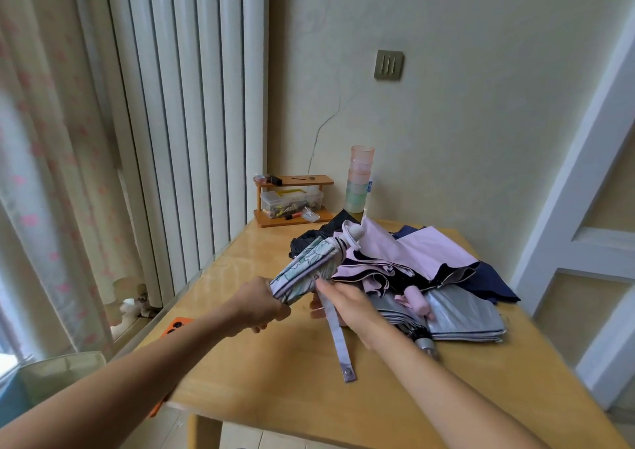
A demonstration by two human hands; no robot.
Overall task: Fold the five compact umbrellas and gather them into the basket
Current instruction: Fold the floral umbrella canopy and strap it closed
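My left hand (263, 306) grips the near end of a rolled lilac umbrella with a teal print (309, 266), held tilted above the wooden table (275, 362), its white handle pointing away. My right hand (347, 306) pinches the top of that umbrella's closing strap (338, 338), which hangs down to a snap at its end. Behind lie a loose pink umbrella (412, 252), a silver one (460, 314), a navy one (494, 280) and a black one (309, 239), all heaped together. No basket is in view.
An orange phone (177, 325) lies at the table's left edge. At the back stand a small wooden shelf (292, 201) with a clear box and a stack of pastel cups (359, 180). A radiator and curtains are on the left, a white door on the right.
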